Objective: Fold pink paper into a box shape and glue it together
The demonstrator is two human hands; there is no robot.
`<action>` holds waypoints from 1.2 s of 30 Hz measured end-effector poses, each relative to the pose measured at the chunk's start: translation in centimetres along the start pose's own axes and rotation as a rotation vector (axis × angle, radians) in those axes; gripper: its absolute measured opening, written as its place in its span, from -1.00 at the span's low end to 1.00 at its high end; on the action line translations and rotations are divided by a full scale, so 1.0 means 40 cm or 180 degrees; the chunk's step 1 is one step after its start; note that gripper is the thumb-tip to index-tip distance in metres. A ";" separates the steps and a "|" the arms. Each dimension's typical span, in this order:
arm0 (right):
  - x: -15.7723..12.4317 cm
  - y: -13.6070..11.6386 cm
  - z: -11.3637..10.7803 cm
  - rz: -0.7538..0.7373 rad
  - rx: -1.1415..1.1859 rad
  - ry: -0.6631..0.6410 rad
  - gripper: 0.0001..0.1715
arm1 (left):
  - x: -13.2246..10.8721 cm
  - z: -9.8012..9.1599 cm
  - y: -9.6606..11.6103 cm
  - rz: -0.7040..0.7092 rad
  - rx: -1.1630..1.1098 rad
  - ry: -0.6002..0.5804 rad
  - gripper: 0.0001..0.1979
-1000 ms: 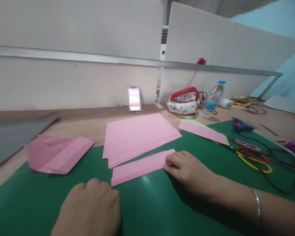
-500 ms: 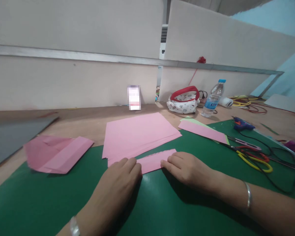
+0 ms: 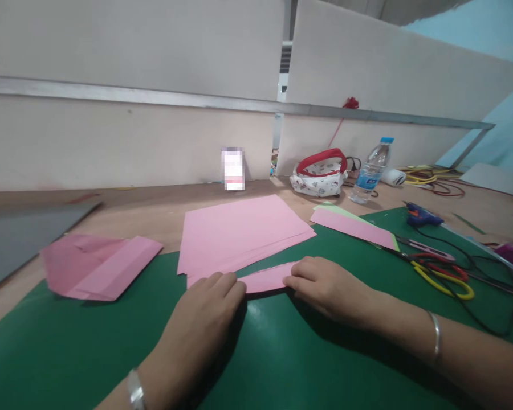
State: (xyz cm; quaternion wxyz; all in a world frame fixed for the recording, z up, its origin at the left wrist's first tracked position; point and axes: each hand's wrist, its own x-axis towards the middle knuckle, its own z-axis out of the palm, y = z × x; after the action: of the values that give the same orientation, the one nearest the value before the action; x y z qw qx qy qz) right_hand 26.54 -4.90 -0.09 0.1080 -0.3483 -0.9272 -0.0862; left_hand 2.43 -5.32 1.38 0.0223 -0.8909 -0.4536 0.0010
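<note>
A folded strip of pink paper (image 3: 267, 279) lies between my hands at the front of the green mat (image 3: 265, 359). My left hand (image 3: 216, 307) is closed over its left part, fingers curled and hiding that portion. At the strip's right end my right hand (image 3: 320, 287) pinches the edge between thumb and fingers, and the near edge there sits a little off the mat. Just beyond the strip lies a stack of pink paper sheets (image 3: 239, 233), its front reaching close to my left fingers.
A folded pink paper piece (image 3: 106, 267) lies left. Right are pink and green strips (image 3: 350, 226), yellow-and-red-handled scissors (image 3: 442, 282), a glue gun (image 3: 423, 215) and dark cords. Behind stand a water bottle (image 3: 370, 173), a white-and-red pouch (image 3: 320, 176) and a blurred upright phone-like object (image 3: 233, 169).
My right hand has shifted slightly right and up with the strip's right end. The strip's near edge has lifted and looks narrower. My left hand stays nearly in place.
</note>
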 end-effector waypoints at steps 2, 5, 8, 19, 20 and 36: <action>0.000 0.011 0.006 0.0173 0.0091 0.0037 -0.68 | 0.000 0.001 -0.004 -0.0107 -0.0113 0.0014 -0.82; 0.003 0.030 0.020 0.0529 0.0225 0.0078 -0.73 | 0.004 -0.001 -0.008 -0.0398 -0.0295 0.0034 -0.82; 0.004 0.044 0.030 0.0746 0.0332 0.0065 -0.82 | 0.011 -0.005 -0.016 -0.0693 -0.0461 0.0003 -0.78; 0.016 0.050 0.036 0.1228 0.0290 -0.0057 -0.90 | 0.010 0.002 -0.042 -0.1212 -0.0675 -0.0141 -0.75; 0.016 0.049 0.035 0.1230 0.0273 -0.0057 -0.91 | 0.009 0.001 -0.044 -0.1226 -0.0683 -0.0139 -0.75; 0.003 0.009 0.008 -0.0006 0.0093 -0.0060 -0.65 | 0.008 0.002 -0.064 0.0152 -0.0560 -0.0046 -0.75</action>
State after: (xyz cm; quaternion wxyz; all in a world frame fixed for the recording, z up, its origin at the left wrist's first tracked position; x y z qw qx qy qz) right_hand 26.66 -4.47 -0.33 0.1043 -0.3466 -0.9296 -0.0694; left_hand 0.54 -3.57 1.43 -0.0594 -0.9000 -0.4306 -0.0319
